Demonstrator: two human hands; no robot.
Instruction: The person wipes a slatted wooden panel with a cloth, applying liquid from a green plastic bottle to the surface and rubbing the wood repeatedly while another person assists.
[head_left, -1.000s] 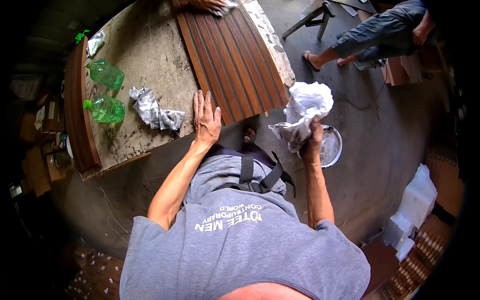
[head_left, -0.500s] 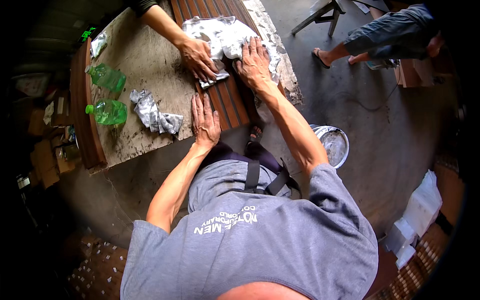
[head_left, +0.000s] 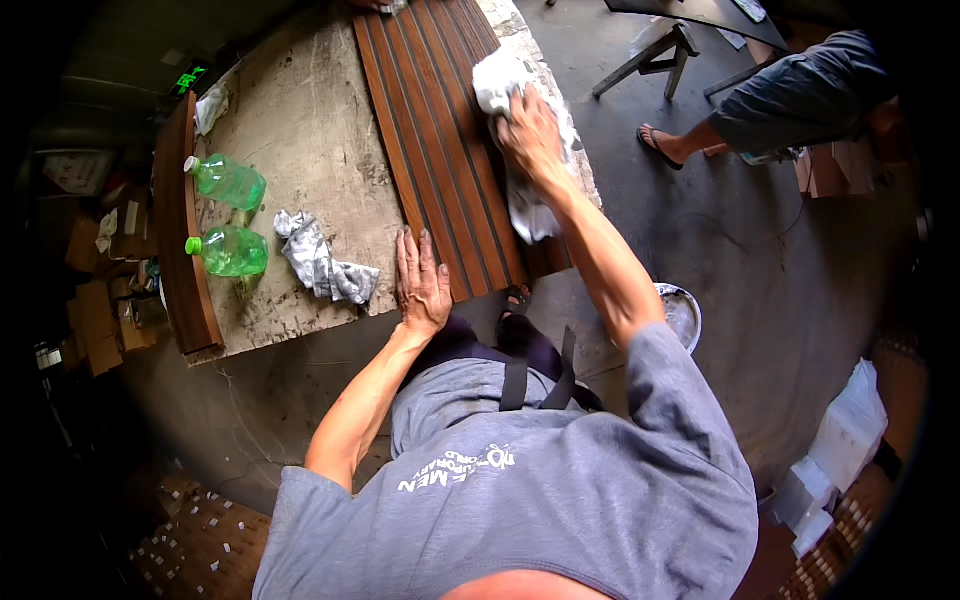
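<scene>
A brown wooden panel (head_left: 430,120) with dark lengthwise grooves lies on the worktable. My left hand (head_left: 424,288) rests flat at the panel's near left edge, fingers stretched out and together, holding nothing. Along the panel's right edge, my right hand (head_left: 530,135) grips a white rag (head_left: 500,80), which bunches ahead of the fingers and hangs down below the wrist. At the top of the view, a co-worker's hand (head_left: 372,4) is just visible at the panel's far end, mostly cut off.
Two green bottles (head_left: 232,250) and a crumpled grey-white rag (head_left: 325,262) stand and lie on the worktable (head_left: 310,130), left of the panel. A dark brown board (head_left: 180,230) lines its left edge. A white bucket (head_left: 680,315) is on the floor at right; another person's legs (head_left: 790,95) are beyond.
The co-worker's hand has drawn back from the panel's middle to its far end. My right hand has shifted the white rag onto the right edge. My left hand stays at the near edge.
</scene>
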